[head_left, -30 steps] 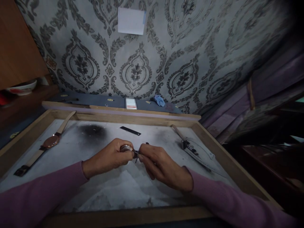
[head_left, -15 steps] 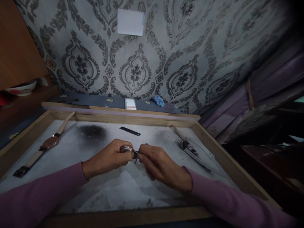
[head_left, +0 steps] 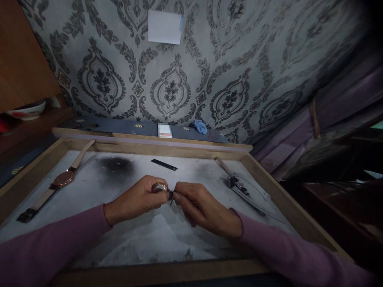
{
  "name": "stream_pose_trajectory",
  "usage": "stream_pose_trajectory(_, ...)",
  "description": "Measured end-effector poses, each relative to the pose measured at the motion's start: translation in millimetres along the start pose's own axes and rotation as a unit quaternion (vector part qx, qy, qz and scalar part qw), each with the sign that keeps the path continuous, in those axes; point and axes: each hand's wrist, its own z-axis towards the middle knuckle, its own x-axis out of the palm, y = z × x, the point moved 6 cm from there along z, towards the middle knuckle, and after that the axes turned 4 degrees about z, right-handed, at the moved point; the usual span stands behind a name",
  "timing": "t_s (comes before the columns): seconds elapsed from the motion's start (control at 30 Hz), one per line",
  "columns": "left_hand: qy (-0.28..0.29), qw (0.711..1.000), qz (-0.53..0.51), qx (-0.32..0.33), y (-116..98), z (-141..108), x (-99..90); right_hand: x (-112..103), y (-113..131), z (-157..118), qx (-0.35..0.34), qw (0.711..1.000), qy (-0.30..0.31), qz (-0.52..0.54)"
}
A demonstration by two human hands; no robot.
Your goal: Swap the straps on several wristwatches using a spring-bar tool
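Observation:
Above the middle of a shallow wooden tray, my left hand [head_left: 139, 196] is closed around a round, shiny metal watch [head_left: 160, 187], whose rim shows between thumb and fingers. My right hand [head_left: 202, 205] meets it from the right, thumb and fingers pinched at the watch's edge. A thin dark piece [head_left: 171, 195] shows between the two hands; whether it is strap or tool I cannot tell. Beyond the hands lies a flat black strip [head_left: 164, 164] with a small hole at one end.
Wooden walls frame the tray [head_left: 155, 148]. On its left lies a rose-gold watch [head_left: 63, 178] with a pale strap; on its right, a dark watch [head_left: 237, 184] with its strap. Behind stand a small white box [head_left: 164, 130] and a crumpled blue cloth [head_left: 200, 126], near the patterned wall.
Almost nothing differs. Both hands stay together at the watch, with only a very slight shift of the left hand and watch to the right.

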Motion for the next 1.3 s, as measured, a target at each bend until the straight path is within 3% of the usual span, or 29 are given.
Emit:
stream_pose_trajectory(0.67,-0.013,0.997,0.045,0.067,-4.9,1.6,0.1,-1.2,-1.5,0.4,0.016,1.000,0.020,0.018)
stream_pose_trajectory(1.0,0.010,0.998,0.019,0.056,-5.9,-2.5,7.1,1.6,0.2,-0.4,-0.061,0.995,0.031,-0.068)
stream_pose_trajectory(1.3,-0.002,0.999,-0.014,0.035,-2.8,-1.1,4.7,-1.1,0.8,-0.2,-0.038,0.998,0.023,-0.036)
